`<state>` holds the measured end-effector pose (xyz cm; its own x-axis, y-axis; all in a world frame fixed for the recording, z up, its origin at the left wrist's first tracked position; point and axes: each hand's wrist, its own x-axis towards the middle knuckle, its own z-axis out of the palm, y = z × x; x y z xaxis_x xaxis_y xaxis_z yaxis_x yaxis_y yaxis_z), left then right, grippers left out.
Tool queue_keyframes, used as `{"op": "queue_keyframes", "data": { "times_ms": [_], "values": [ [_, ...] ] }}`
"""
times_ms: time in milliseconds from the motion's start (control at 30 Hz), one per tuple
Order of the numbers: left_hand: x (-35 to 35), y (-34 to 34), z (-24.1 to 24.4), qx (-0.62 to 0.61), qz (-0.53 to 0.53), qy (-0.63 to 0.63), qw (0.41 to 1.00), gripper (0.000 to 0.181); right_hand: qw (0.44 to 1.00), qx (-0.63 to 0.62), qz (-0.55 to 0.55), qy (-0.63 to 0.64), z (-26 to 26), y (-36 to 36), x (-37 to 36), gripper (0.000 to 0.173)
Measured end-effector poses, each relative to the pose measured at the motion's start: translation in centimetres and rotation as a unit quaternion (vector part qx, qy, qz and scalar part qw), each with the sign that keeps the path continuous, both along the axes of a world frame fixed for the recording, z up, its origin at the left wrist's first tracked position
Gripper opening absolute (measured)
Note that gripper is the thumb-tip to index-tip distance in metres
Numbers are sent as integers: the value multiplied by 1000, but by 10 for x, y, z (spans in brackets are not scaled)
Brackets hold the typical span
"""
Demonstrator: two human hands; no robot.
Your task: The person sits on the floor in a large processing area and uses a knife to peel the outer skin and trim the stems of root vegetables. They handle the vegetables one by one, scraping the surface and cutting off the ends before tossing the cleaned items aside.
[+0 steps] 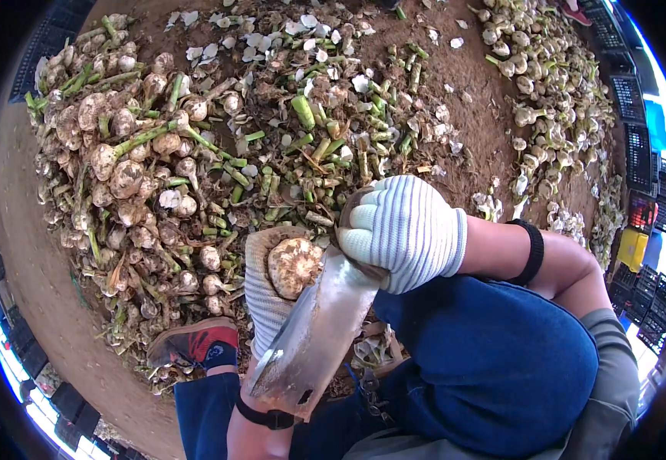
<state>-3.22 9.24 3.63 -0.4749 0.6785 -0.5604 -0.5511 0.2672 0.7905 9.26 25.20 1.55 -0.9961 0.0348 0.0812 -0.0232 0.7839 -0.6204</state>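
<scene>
My left hand (264,287), in a striped knit glove soiled at the palm, is closed around a garlic bulb (295,267) whose rooty underside faces up. In a matching glove, my right hand (403,227) grips a wide metal blade (321,330) near one end. The blade slants down over my left forearm, its upper end close beside the bulb. A slot shows near its lower end. Whether the blade touches the bulb, I cannot tell. The handle is mostly hidden by my right fist.
Untrimmed garlic (131,178) is heaped at the left, beside cut green stalks (304,112) and pale skins. Another long pile of garlic (563,121) lies at the right. Black crates (632,98) and a yellow container (633,248) line the right edge. My shoe (200,342) borders the left heap.
</scene>
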Motion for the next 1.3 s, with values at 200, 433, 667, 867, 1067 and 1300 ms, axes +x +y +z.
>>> {"op": "queue_keyframes", "data": {
  "times_ms": [200,433,667,867,1067,1300],
  "values": [
    [0,-15,-38,-21,57,-171,983,19,999,-9,-9,49,-5,4,2,18],
    [3,-10,-25,4,-28,12,1000,20,998,20,-46,29,-25,19,11,22],
    [11,-6,2,55,-176,322,929,66,874,-32,-462,-149,-110,108,79,21],
    [24,-8,-42,-7,-40,156,987,67,846,-393,-355,-69,-48,35,25,26],
    [26,20,-77,101,169,-595,779,38,872,-405,-173,-212,-22,6,-4,45],
    [-62,-69,-129,-348,-135,551,746,70,750,-190,-632,46,-107,178,168,33]
  ]
}}
